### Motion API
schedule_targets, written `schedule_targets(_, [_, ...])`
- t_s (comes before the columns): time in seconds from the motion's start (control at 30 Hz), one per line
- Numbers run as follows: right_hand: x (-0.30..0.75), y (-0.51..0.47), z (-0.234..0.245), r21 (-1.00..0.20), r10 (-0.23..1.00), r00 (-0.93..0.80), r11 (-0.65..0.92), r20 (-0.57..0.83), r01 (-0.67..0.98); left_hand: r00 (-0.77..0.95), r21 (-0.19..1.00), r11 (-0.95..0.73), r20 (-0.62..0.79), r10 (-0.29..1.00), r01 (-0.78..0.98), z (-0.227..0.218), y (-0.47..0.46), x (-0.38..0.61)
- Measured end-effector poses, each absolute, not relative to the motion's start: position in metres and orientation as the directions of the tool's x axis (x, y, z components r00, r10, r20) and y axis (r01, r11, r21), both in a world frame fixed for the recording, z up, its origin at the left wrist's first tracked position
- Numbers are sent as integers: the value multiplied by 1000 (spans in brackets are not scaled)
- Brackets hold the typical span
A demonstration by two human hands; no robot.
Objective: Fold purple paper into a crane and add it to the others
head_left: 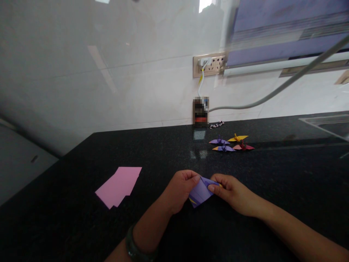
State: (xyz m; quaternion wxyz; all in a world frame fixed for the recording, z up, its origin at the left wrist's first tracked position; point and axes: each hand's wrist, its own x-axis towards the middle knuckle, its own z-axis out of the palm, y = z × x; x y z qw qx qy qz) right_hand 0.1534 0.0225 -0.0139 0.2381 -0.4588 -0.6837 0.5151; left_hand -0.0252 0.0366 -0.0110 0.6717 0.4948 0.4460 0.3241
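A purple piece of origami paper [202, 193], partly folded and with yellow showing at its edges, is held between both hands just over the dark countertop. My left hand [180, 190] pinches its left upper edge between thumb and fingers. On the other side, my right hand [229, 192] grips the right corner, thumb on top and fingers behind. Folded paper cranes lie beyond the hands: a purple one [219, 141], a purple one with an orange tip [224, 148], a yellow one [237, 138] and a red one [244, 147].
Pink paper sheets [120, 187] lie stacked unevenly on the black countertop [68, 218] at left. By the wall stands a blurred-out box [201, 111] with cables, below a socket panel [209, 64]. A beaded string [217, 125] lies beside it. A sink edge [324, 127] shows at right.
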Motion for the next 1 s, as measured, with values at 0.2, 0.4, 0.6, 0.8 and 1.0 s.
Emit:
schedule_targets(0.2, [153,23,-16,-917,880,-450,47,-149,396,356,959,281,-277,892,42,-8,37,-25])
schedule_targets(0.4, [153,23,-18,-897,878,-465,109,-116,429,347,960,134,-216,913,246,-7,36,-26])
schedule_targets(0.6, [151,20,-19,-866,878,-467,153,-101,476,336,941,68,-185,923,331,-8,35,-25])
schedule_targets(0.8, [151,19,-18,-860,878,-468,166,-94,483,312,935,92,-206,927,343,-6,34,-24])
schedule_targets(1.0, [152,19,-16,-866,878,-470,162,-92,472,314,954,104,-195,929,282,-5,32,-21])
